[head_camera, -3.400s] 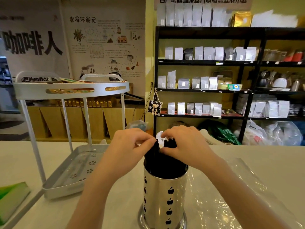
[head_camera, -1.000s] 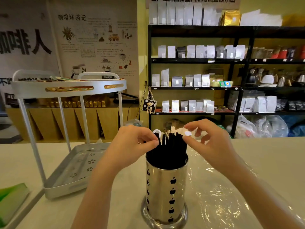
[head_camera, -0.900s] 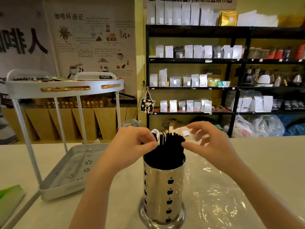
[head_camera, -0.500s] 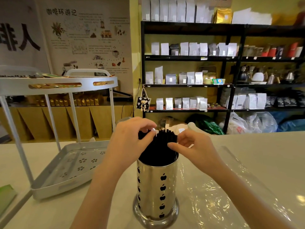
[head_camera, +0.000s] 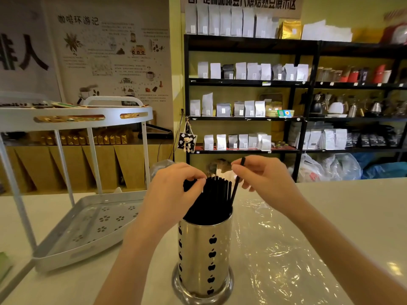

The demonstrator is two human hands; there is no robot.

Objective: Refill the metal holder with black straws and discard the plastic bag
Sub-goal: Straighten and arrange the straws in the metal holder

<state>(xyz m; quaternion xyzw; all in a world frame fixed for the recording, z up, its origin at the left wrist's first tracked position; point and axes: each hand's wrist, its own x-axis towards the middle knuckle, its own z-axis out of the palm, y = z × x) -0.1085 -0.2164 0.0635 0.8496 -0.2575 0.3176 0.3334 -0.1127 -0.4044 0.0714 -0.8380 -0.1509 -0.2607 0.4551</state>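
Straws [head_camera: 211, 199] fill the holder [head_camera: 206, 256]; your left hand [head_camera: 174, 190] fingers grasp their tops, your right hand [head_camera: 262, 177] fingers pinch one straw [head_camera: 237, 183], plastic bag [head_camera: 282, 249] on the tabletop [head_camera: 352, 216].

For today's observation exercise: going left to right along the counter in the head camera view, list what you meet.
White two-tier rack → left hand on the black straws → metal holder → right hand pinching a single straw → clear plastic bag lying flat on the counter.
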